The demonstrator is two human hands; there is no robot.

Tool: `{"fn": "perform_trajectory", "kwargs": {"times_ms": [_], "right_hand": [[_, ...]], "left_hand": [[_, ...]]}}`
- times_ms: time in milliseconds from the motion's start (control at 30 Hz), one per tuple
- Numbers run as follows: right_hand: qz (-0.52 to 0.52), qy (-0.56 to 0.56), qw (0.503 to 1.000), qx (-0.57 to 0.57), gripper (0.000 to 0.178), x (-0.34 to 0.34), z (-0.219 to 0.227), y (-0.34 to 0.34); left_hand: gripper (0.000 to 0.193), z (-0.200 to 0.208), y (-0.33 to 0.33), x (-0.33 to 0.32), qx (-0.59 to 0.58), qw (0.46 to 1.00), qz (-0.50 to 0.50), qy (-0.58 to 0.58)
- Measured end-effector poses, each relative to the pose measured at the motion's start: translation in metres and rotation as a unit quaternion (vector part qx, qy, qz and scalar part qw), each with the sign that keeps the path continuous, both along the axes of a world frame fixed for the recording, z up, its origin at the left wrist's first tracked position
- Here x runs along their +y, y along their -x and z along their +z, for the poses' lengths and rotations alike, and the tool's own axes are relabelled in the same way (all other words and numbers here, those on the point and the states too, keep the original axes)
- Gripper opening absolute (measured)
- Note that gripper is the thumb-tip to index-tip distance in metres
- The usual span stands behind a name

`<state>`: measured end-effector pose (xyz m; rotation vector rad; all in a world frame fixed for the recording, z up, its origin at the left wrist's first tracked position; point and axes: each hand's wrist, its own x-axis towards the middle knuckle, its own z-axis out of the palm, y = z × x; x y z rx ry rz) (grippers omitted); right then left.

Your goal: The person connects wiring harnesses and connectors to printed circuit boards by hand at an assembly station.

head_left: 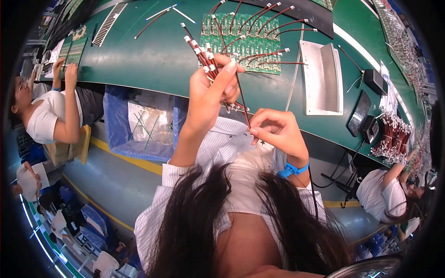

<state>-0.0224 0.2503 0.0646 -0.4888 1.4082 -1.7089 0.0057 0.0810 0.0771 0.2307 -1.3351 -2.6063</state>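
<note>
My left hand [209,90] is closed around a bunch of short red-and-black cables [201,54] with white connectors, their connector ends fanning out at the upper left. One cable [242,95] runs down from my left fingertips, and my right hand [278,129] pinches its lower end between thumb and index finger. Both hands are over the table's near edge. Just beyond my left hand lies a green circuit board panel [273,44] with several such cables across it. A blue wristband [293,170] circles my right wrist.
On the right of the green table [153,51] are a grey metal bracket [322,78], a black phone [359,112], small black boxes and a bundle of cables [393,136]. A blue-lined bin [118,125] stands below the edge. Co-workers sit at both sides.
</note>
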Motion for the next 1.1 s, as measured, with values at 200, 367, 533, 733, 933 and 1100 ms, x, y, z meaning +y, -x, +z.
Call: {"fn": "perform_trajectory", "kwargs": {"times_ms": [200,367,533,733,933,1100], "right_hand": [[-0.034,0.040,0.999,0.012,0.006,0.004,-0.002,0.002],[-0.289,-0.052,0.921,0.256,0.008,0.010,-0.018,0.034],[-0.291,-0.152,0.841,0.430,0.007,-0.009,-0.057,0.076],[-0.279,-0.209,0.783,0.515,0.005,-0.021,-0.061,0.079],[-0.263,-0.233,0.718,0.601,0.006,-0.022,-0.063,0.079],[-0.305,-0.234,0.683,0.622,0.009,-0.025,-0.069,0.072]], "left_hand": [[0.018,-0.001,0.002,-0.005,-0.018,0.999,-0.024,0.032],[0.022,-0.019,-0.010,-0.016,-0.050,0.997,-0.044,-0.045],[0.022,-0.027,-0.013,-0.015,-0.073,0.989,-0.074,-0.108],[0.021,-0.030,-0.010,-0.015,-0.074,0.983,-0.100,-0.136],[0.022,-0.030,-0.006,-0.016,-0.080,0.980,-0.112,-0.141],[0.022,-0.030,-0.004,-0.015,-0.082,0.978,-0.127,-0.147]]}}
